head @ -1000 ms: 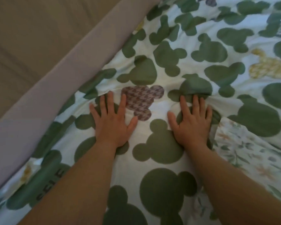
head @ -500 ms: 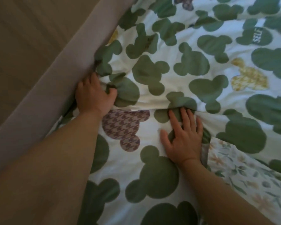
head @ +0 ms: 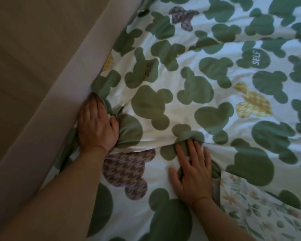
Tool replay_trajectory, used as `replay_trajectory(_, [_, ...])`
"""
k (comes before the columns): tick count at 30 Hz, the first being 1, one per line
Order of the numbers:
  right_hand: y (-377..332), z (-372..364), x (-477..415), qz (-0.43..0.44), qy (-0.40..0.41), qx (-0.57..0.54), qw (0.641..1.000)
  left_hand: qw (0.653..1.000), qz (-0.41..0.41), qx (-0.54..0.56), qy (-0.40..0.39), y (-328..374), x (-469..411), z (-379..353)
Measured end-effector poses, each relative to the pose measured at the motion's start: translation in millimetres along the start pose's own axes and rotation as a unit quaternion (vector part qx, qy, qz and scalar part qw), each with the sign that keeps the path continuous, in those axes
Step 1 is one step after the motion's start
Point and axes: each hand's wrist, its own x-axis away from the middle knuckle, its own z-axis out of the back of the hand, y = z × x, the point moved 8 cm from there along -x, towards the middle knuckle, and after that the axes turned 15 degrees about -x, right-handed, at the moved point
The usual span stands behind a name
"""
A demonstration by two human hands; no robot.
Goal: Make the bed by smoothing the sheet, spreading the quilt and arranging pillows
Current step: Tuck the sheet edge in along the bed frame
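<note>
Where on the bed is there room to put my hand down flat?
Plenty of room on the quilt beyond the right hand, around the yellow shape. A smaller patch lies between the two arms, on the purple checked shape. It is crowded by the grey padded edge, where the left hand grips bunched quilt.

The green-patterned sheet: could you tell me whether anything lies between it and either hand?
Nothing visible does. The left hand grips a bunch of the green-patterned sheet beside the padded bed rail; the right hand presses flat directly on it.
</note>
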Motion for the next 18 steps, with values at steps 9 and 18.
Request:
replay_trajectory(9, [-6.9,-10.3,-96.9,-0.035,-0.068,0.027,0.997,0.999,0.047,-0.011,-0.002,-3.8,-4.5,-9.2])
replay_trajectory(18, [-53.4,-30.3,-284.3,-0.051,-0.052,-0.067,0.995,0.99,0.114,-0.077,-0.022,1.2,-53.5,-12.6])
